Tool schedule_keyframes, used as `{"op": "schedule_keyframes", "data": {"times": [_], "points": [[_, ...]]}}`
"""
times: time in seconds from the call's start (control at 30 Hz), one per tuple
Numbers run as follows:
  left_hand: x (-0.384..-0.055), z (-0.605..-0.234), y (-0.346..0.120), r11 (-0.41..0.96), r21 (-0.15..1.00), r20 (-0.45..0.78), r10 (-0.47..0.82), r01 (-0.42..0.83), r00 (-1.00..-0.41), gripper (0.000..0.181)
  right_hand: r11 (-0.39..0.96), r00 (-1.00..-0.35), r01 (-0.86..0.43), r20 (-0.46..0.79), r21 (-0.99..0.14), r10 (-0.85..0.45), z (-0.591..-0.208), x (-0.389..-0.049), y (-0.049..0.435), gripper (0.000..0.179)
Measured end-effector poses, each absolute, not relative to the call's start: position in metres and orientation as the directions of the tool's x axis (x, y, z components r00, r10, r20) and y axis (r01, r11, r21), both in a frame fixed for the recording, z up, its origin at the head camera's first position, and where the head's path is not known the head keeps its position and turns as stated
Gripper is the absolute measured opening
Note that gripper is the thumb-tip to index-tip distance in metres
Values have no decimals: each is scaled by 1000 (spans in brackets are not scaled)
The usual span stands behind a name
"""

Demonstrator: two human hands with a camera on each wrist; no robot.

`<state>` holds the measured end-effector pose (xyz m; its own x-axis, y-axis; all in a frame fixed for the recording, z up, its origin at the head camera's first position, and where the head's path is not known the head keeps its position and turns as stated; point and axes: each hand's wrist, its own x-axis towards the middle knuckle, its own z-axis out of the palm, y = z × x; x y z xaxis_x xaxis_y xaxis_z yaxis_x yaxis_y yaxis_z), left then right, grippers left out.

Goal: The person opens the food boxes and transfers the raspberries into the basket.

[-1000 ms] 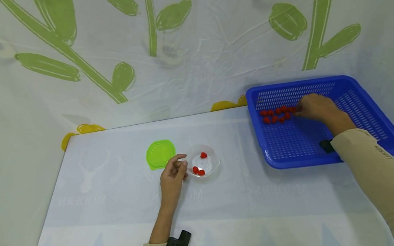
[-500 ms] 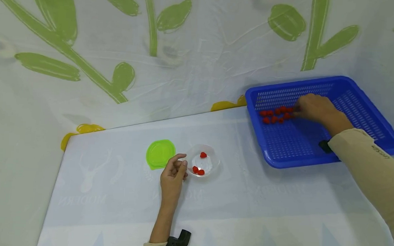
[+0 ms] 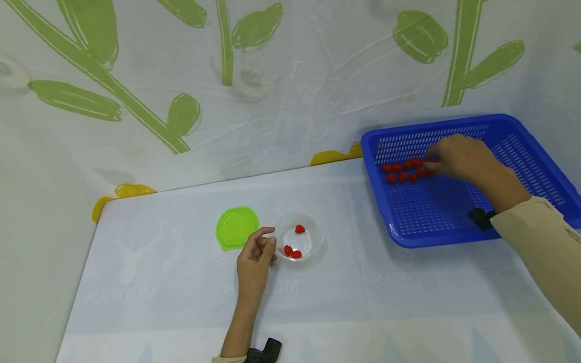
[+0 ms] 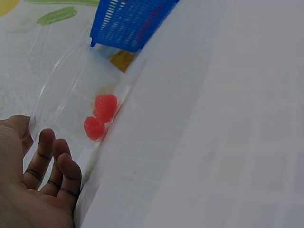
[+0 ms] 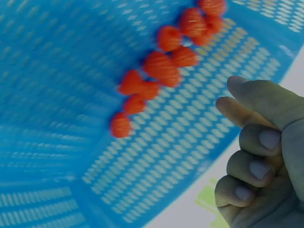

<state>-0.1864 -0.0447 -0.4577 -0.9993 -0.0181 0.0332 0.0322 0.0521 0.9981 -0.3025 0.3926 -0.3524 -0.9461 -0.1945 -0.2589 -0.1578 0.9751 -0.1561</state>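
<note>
Three red raspberries (image 3: 300, 229) lie in a clear round bowl (image 3: 312, 240) on the table. At its left rim is my left hand (image 3: 255, 257), the thumb and index fingertips right at the edge and the other fingers loosely bent. A blue plastic basket (image 3: 405, 241) at the right contains a cluster of several raspberries (image 5: 161, 69) along its far left side. My right hand (image 3: 461, 158) hovers inside the basket, fingertips beside the cluster. In the right wrist view thumb and index finger reach forward with nothing visible between them; the other fingers are curled.
Left of the bowl lies a bright green lid (image 3: 236, 228). A white wall sheet with green leaf prints (image 3: 259, 26) stands behind the table (image 3: 167, 284). Both wrists carry a black camera mount (image 3: 264, 354).
My right hand has shifted slightly left over the raspberries in the basket. The left hand and the bowl stay where they were.
</note>
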Motion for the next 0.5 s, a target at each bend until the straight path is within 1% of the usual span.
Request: {"op": "schedule_keyframes", "data": {"times": [0.13, 0.33, 0.5], "points": [[-186, -458, -45, 51, 998, 38, -19, 37, -999, 25, 972, -950, -179, -229, -154, -211, -343, -298, 382, 26], [-186, -459, -46, 28, 999, 43, -14, 43, -999, 26, 962, -955, -197, -184, -190, -232, -329, -285, 362, 29], [-187, -461, -46, 20, 999, 48, -10, 48, -999, 26, 950, -954, -236, -138, -206, -266, -324, -274, 341, 21]]}}
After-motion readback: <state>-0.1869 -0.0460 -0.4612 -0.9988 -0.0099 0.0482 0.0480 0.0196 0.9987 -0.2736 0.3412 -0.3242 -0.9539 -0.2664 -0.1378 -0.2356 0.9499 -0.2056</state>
